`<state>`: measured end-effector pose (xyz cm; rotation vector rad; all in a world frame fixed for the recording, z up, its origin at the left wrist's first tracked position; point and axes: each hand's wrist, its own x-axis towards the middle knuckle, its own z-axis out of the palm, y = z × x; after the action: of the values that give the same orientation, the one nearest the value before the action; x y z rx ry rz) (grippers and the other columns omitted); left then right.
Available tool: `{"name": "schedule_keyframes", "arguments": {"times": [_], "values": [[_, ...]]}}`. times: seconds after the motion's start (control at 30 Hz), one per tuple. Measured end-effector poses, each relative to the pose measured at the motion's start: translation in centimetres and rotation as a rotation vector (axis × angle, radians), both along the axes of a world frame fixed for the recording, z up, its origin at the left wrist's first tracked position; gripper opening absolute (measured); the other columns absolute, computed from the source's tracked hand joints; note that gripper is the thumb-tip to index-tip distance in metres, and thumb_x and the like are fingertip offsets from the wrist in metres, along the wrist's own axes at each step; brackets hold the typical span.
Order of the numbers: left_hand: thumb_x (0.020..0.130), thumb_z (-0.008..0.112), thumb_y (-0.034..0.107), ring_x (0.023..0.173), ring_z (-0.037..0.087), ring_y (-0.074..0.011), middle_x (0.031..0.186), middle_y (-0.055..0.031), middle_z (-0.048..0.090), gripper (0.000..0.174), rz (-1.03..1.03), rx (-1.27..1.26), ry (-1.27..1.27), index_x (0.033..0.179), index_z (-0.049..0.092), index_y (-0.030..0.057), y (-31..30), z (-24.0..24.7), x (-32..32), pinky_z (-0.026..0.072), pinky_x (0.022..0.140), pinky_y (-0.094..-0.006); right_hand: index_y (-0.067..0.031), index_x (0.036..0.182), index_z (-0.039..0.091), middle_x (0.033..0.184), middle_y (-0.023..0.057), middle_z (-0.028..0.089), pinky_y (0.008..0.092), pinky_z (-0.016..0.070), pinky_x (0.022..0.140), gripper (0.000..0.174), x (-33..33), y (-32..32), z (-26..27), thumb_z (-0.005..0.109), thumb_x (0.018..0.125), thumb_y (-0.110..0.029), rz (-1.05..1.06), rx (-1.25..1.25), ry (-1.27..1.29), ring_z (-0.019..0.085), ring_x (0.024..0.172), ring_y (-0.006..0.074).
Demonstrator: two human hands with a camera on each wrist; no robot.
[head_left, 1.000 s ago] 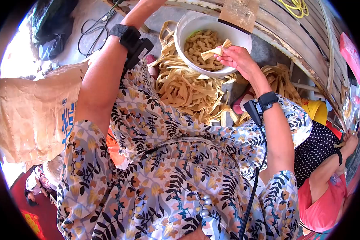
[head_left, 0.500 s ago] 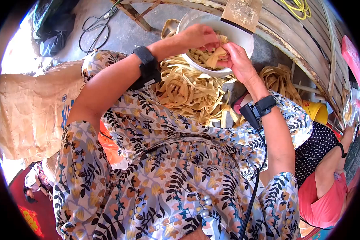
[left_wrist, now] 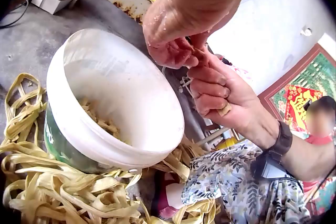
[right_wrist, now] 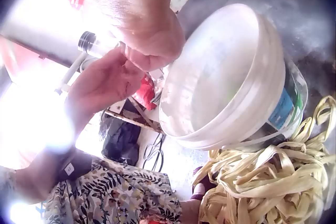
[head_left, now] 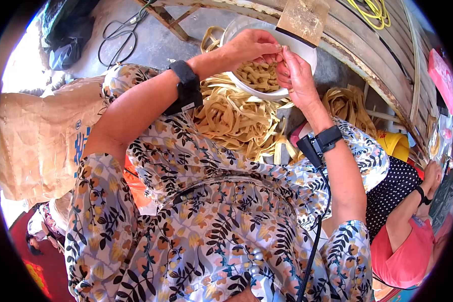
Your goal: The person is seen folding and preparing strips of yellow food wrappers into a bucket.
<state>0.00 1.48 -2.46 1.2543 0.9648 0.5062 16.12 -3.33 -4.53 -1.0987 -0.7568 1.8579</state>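
Over a white bucket [head_left: 309, 63], my left hand [head_left: 251, 50] and right hand [head_left: 298, 78] meet at the fingertips. A tan strip [left_wrist: 224, 110] is mostly hidden in my right hand, its end poking out from the curled fingers in the left wrist view. My left thumb and fingers pinch at the same place, close against the right thumb. Short tan knotted pieces [head_left: 256, 78] lie inside the bucket. Long flat tan strips [head_left: 236, 113] are heaped around its near side.
A slatted wooden bench [head_left: 382, 55] with a rusty edge runs behind the bucket; a board [head_left: 303, 20] juts over the rim. More strips [head_left: 348, 106] lie at right. A large brown paper sack [head_left: 45, 141] stands at left. Another person [head_left: 405, 241] sits at right.
My left hand has come in from the upper left to join the right hand over the bucket. The strip, first sticking out of the right hand, is now mostly covered by the fingers.
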Motion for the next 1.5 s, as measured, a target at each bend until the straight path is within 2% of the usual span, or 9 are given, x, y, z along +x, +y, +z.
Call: {"name": "schedule_keyframes", "arguments": {"times": [0.47, 0.6, 0.7, 0.83, 0.9, 0.97, 1.13, 1.37, 1.5], "values": [[0.081, 0.058, 0.022, 0.062, 0.055, -0.0053, 0.072, 0.0007, 0.062, 0.017, 0.151, -0.078, 0.033, 0.084, 0.061, 0.0055, 2.3, -5.4, -0.9, 0.0407, 0.054, -0.0184, -0.0023, 0.089, 0.049, 0.057, -0.0038, 0.034, 0.0192, 0.0236, 0.038, 0.031, 2.4, 1.2, -4.9, 0.051, 0.086, -0.033, -0.067, -0.193, 0.182, 0.028, 0.044, 0.0054], [0.081, 0.055, 0.019, 0.058, 0.055, -0.0110, 0.069, -0.0037, 0.060, 0.017, 0.175, -0.011, 0.160, 0.080, 0.062, 0.0028, 2.6, -3.0, -1.8, 0.0435, 0.054, -0.0219, -0.0017, 0.117, 0.046, 0.091, 0.0135, 0.059, 0.0268, 0.0490, 0.068, 0.047, 1.2, 1.0, -2.9, 0.056, 0.084, -0.033, 0.078, -0.014, -0.369, 0.058, 0.084, 0.0180], [0.081, 0.056, 0.018, 0.056, 0.053, -0.0113, 0.068, -0.0038, 0.060, 0.016, 0.168, -0.057, 0.106, 0.078, 0.062, 0.0026, 3.0, -3.0, -2.5, 0.0428, 0.053, -0.0217, -0.0004, 0.114, 0.048, 0.100, 0.0193, 0.058, 0.0294, 0.0488, 0.076, 0.046, 1.0, 1.2, -3.6, 0.056, 0.083, -0.034, 0.146, 0.778, -1.266, 0.058, 0.092, 0.0195], [0.080, 0.056, 0.017, 0.055, 0.052, -0.0103, 0.064, -0.0033, 0.057, 0.016, 0.097, -0.073, -0.013, 0.076, 0.061, 0.0021, 3.1, -2.8, -2.4, 0.0401, 0.050, -0.0212, 0.0026, 0.087, 0.060, 0.077, 0.0155, 0.063, 0.0338, 0.0484, 0.068, 0.033, 1.1, -0.4, 2.2, 0.062, 0.077, -0.029, 0.798, 0.012, -0.630, 0.062, 0.073, 0.0263], [0.080, 0.058, 0.018, 0.053, 0.051, -0.0095, 0.062, -0.0029, 0.056, 0.018, 0.090, -0.057, -0.026, 0.073, 0.061, 0.0017, 2.9, -2.9, -1.8, 0.0390, 0.048, -0.0212, -0.0018, 0.077, 0.061, 0.070, 0.0121, 0.063, 0.0348, 0.0480, 0.059, 0.020, 0.6, -3.1, -2.3, 0.060, 0.077, -0.021, 1.047, 0.262, -0.863, 0.060, 0.064, 0.0259], [0.079, 0.059, 0.018, 0.052, 0.050, -0.0092, 0.061, -0.0028, 0.056, 0.019, 0.081, -0.030, -0.044, 0.071, 0.061, 0.0014, 2.5, -3.0, -1.1, 0.0389, 0.047, -0.0215, -0.0011, 0.070, 0.059, 0.066, 0.0142, 0.060, 0.0381, 0.0465, 0.055, 0.020, 0.2, -6.1, -9.7, 0.062, 0.072, -0.021, 1.025, 0.726, -1.245, 0.058, 0.059, 0.0281], [0.079, 0.060, 0.019, 0.050, 0.050, -0.0090, 0.060, -0.0025, 0.056, 0.020, 0.109, 0.017, 0.051, 0.069, 0.061, 0.0013, 1.7, -3.1, -0.7, 0.0388, 0.046, -0.0217, -0.0015, 0.066, 0.056, 0.065, 0.0162, 0.058, 0.0411, 0.0459, 0.055, 0.015, -2.3, -8.6, -14.4, 0.059, 0.070, -0.015, 0.868, 0.889, -1.353, 0.058, 0.061, 0.0332], [0.081, 0.059, 0.025, 0.063, 0.055, -0.0087, 0.073, -0.0018, 0.061, 0.022, -0.215, 0.073, 0.222, 0.085, 0.062, 0.0038, 1.3, -2.3, -1.8, 0.0419, 0.056, -0.0217, -0.0011, 0.068, 0.056, 0.065, 0.0139, 0.058, 0.0364, 0.0462, 0.052, 0.015, -2.1, -5.7, -6.3, 0.053, 0.076, -0.014, 0.737, 1.005, -1.163, 0.057, 0.055, 0.0272], [0.079, 0.061, 0.036, 0.077, 0.058, -0.0165, 0.086, -0.0058, 0.061, 0.040, -0.431, 0.109, -0.061, 0.101, 0.059, 0.0024, -0.4, 0.2, -2.0, 0.0452, 0.068, -0.0275, -0.0022, 0.071, 0.063, 0.058, 0.0011, 0.057, 0.0205, 0.0384, 0.046, 0.018, -1.5, -1.8, 4.1, 0.062, 0.077, -0.019, 0.445, 0.247, -0.587, 0.050, 0.051, 0.0074]]}}
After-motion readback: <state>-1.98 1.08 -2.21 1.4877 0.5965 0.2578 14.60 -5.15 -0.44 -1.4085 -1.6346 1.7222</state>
